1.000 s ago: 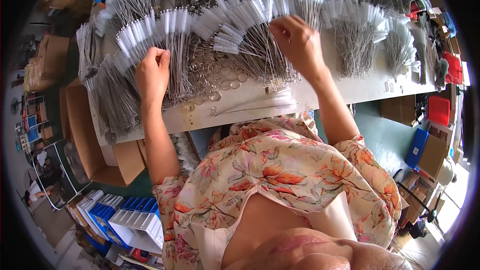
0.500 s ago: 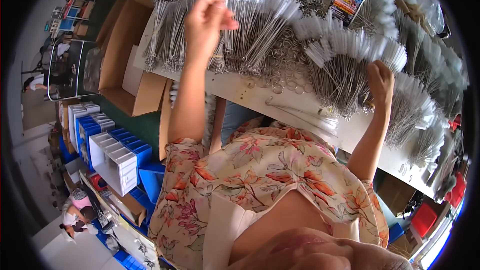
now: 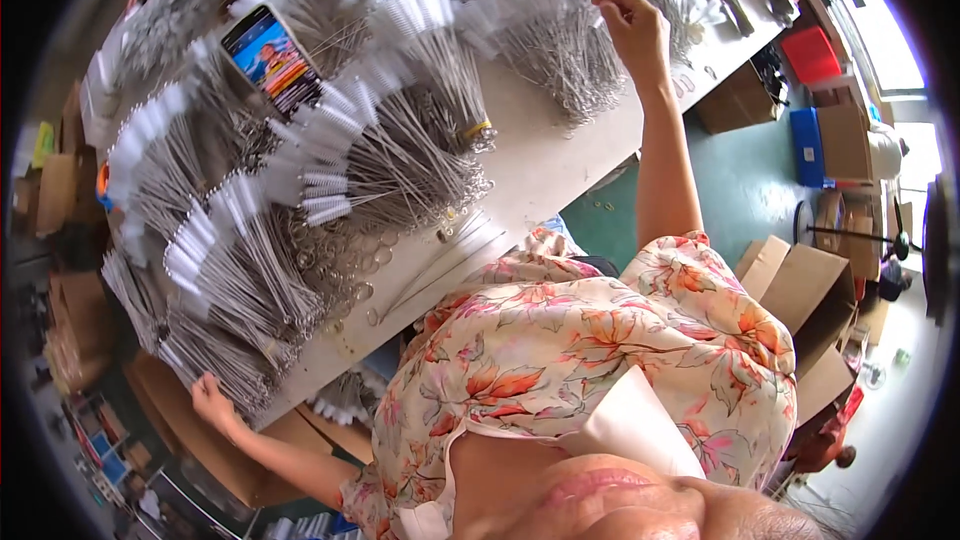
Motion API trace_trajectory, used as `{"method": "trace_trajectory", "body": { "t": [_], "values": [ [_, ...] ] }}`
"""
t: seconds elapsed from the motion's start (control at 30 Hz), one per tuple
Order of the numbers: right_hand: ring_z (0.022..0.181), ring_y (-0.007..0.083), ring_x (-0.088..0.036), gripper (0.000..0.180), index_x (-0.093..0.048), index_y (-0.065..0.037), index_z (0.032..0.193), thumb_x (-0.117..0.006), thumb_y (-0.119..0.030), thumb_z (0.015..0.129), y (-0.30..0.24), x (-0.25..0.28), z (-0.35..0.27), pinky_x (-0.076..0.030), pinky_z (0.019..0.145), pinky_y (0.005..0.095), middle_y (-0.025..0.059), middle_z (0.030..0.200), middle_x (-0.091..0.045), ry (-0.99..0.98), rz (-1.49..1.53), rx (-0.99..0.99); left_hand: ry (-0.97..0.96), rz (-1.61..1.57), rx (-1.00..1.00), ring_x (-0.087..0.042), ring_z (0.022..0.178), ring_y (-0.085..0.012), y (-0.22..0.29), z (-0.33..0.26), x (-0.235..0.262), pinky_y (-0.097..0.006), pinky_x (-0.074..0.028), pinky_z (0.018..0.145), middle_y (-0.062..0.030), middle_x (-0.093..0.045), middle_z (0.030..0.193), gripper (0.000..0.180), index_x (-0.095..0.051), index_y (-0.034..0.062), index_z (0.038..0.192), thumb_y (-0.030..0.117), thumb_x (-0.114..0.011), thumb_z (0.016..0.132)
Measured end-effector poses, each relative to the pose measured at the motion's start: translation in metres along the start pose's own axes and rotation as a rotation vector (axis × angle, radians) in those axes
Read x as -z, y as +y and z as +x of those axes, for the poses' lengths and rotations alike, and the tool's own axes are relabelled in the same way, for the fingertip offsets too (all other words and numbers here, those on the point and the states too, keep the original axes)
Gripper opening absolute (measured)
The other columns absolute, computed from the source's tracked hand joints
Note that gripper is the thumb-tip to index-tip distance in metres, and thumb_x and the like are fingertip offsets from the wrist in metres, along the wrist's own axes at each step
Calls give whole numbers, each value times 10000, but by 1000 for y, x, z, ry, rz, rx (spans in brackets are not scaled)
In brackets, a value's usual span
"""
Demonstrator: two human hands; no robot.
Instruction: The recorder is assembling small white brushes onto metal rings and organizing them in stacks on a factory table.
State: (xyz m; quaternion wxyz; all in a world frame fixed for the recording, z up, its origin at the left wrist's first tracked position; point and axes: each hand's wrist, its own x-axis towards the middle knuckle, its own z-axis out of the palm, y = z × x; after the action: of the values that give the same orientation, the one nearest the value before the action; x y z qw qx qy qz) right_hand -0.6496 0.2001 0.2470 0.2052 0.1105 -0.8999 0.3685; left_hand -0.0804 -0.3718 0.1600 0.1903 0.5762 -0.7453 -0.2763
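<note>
Seen from the head camera, fanned bundles of thin wire brushes (image 3: 300, 200) with white bristle tips cover the white table (image 3: 560, 160), the left hand (image 3: 212, 402) curled around one bundle's wire ends at the near edge, the right hand (image 3: 632, 28) pinching bristle tips far across.

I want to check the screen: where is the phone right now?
In the head view the phone is at the upper left, propped on the fanned bundles of white-tipped wire brushes, far from both hands.
</note>
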Motion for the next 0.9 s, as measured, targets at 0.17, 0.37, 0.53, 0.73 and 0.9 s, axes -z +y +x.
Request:
{"method": "trace_trajectory", "body": {
  "t": [0.17,0.37,0.53,0.73,0.9],
  "values": [
    [657,190,-595,197,-697,-146,851,-635,-298,741,22,1,-8,-469,652,327,41,699,-615,-84,-126,-104,-51,52,23,-514,630,-123,32,-15,0,-257,-424,612,-54,-591,678,197,-581,-37,752,138,-575,842],
    [722,218,-621,221,-706,-163,851,-653,-324,709,11,-15,0,-484,691,340,65,737,-645,-211,-168,-76,11,195,-102,-551,656,-138,41,-23,11,-273,-441,621,-51,-594,676,151,-572,-36,795,109,-547,832],
    [744,246,-640,229,-704,-147,806,-654,-321,666,18,-20,11,-498,717,354,92,749,-669,-317,-170,-94,196,277,-224,-588,718,-162,82,-39,14,-277,-468,672,-94,-622,774,143,-564,-38,910,85,-511,861],
    [671,266,-642,335,-684,-63,795,-628,-367,666,14,-10,24,-506,692,363,142,694,-650,-314,-46,-109,341,41,-385,-586,775,-162,132,-54,7,-265,-458,744,-105,-629,868,238,-570,-21,1092,93,-498,896],
    [617,162,-607,293,-690,-86,859,-690,-343,716,28,-19,23,-493,623,306,67,692,-646,-391,-121,42,273,25,-417,-586,814,-178,163,-59,-7,-281,-448,785,-118,-635,891,268,-581,-7,1119,131,-497,905]
  ]
}}
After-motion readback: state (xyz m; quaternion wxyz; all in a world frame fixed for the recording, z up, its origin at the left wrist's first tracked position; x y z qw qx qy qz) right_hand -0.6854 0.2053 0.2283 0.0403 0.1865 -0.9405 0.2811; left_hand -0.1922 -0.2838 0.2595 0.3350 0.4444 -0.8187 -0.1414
